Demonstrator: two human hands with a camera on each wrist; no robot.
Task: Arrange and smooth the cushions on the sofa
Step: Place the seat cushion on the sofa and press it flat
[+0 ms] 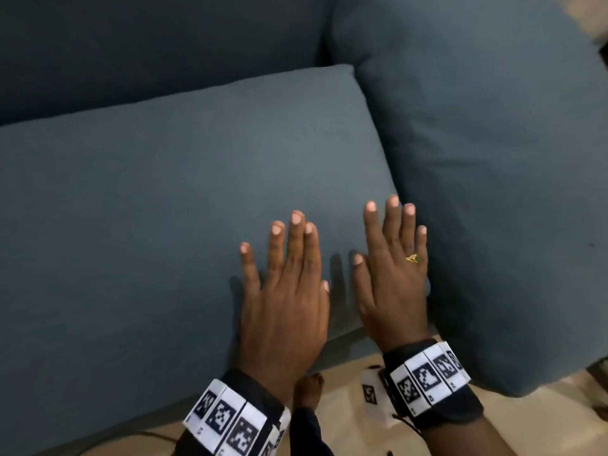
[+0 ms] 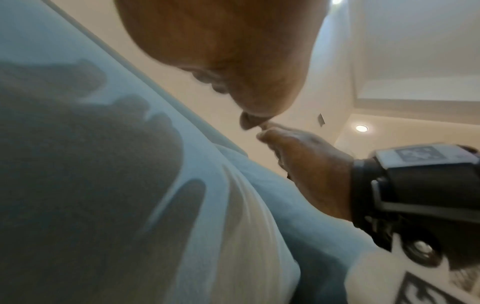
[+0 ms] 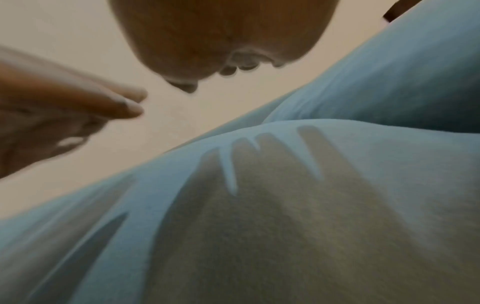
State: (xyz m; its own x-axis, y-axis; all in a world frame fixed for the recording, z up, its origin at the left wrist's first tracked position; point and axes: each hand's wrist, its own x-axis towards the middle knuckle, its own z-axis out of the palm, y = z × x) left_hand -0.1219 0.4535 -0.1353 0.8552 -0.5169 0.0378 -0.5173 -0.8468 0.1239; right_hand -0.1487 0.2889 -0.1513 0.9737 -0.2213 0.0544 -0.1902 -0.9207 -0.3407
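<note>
The blue seat cushion point(image 1: 184, 199) fills the left and centre of the head view, with a second cushion point(image 1: 493, 179) touching it at the right. The left hand point(image 1: 283, 297) and the right hand point(image 1: 391, 281) are side by side in the lower centre, fingers straight, grasping nothing; the wrist views show shadows under them, so contact is uncertain. To smooth well, I would press both palms flat and sweep outward evenly.
</note>
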